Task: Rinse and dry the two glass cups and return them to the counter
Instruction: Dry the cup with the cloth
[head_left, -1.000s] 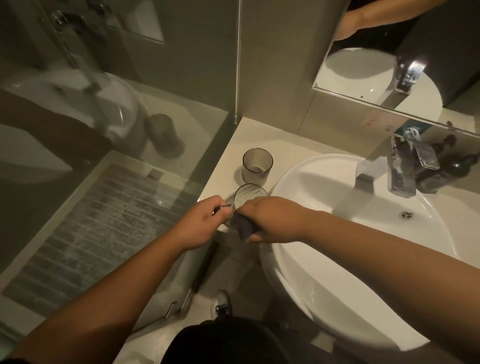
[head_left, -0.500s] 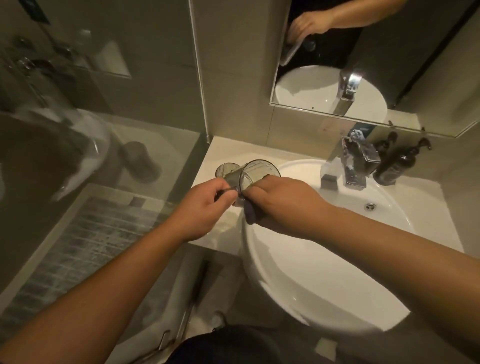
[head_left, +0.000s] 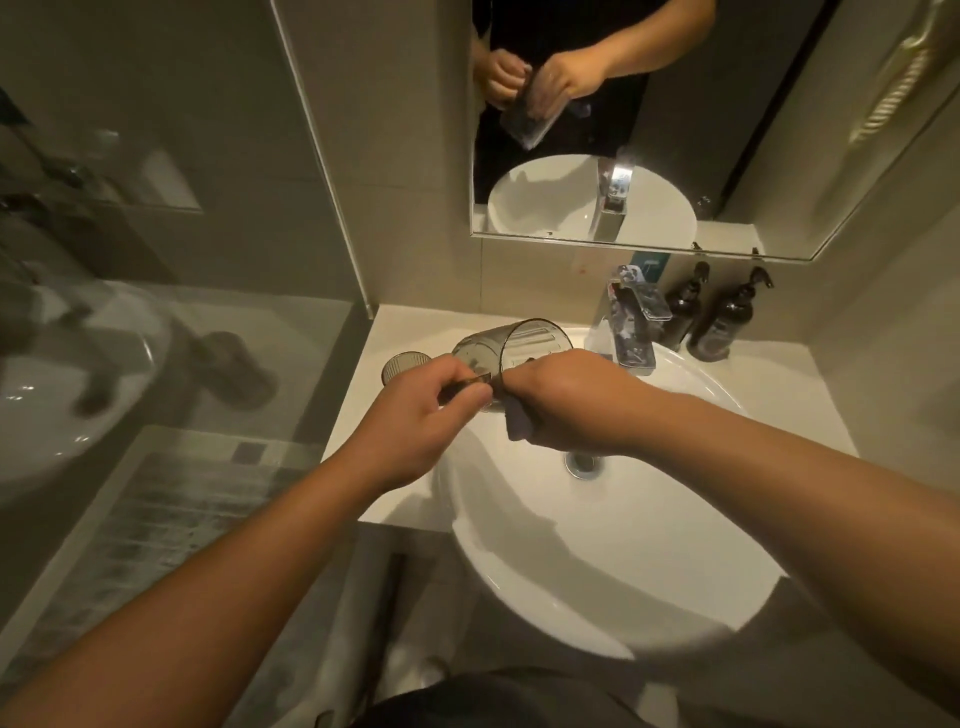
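Observation:
I hold a smoky glass cup (head_left: 511, 347) tilted on its side above the left rim of the white basin (head_left: 623, 545), mouth facing away from me. My left hand (head_left: 415, 415) grips its base end. My right hand (head_left: 566, 402) presses a dark cloth (head_left: 517, 423) against the cup's side; most of the cloth is hidden under my palm. The second glass cup (head_left: 402, 364) stands upright on the counter (head_left: 353, 415), just behind my left hand and partly hidden by it.
A chrome faucet (head_left: 631, 332) rises at the back of the basin, with two dark pump bottles (head_left: 727, 317) to its right. The drain (head_left: 584, 462) is in the basin. A mirror (head_left: 779, 130) hangs above, and a glass shower panel (head_left: 182, 260) bounds the left.
My view has tilted up and toward the sink. Both hands have carried the cup from the counter edge to above the basin rim, and its mouth now tips further away from me.

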